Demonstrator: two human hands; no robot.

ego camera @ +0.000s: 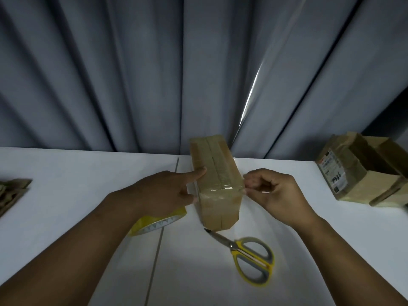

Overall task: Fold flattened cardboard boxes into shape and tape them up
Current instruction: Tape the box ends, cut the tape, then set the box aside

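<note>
A small brown cardboard box (pixel 217 166) stands folded into shape in the middle of the white table (pixel 84 173), with clear tape along its top seam and across its near end. My left hand (pixel 163 191) grips the box's left side, thumb laid on the top. My right hand (pixel 276 191) has its fingers curled and pinches the end of the tape strip (pixel 220 191) at the box's right edge. A yellow tape roll (pixel 159 221) lies on the table, partly hidden under my left wrist.
Yellow-and-grey scissors (pixel 249 255) lie just in front of the box, blades pointing at it. A second, open taped box (pixel 357 173) with a label sits at the right edge. Flattened cardboard (pixel 13 193) lies at the far left. A grey curtain (pixel 132 74) hangs behind the table.
</note>
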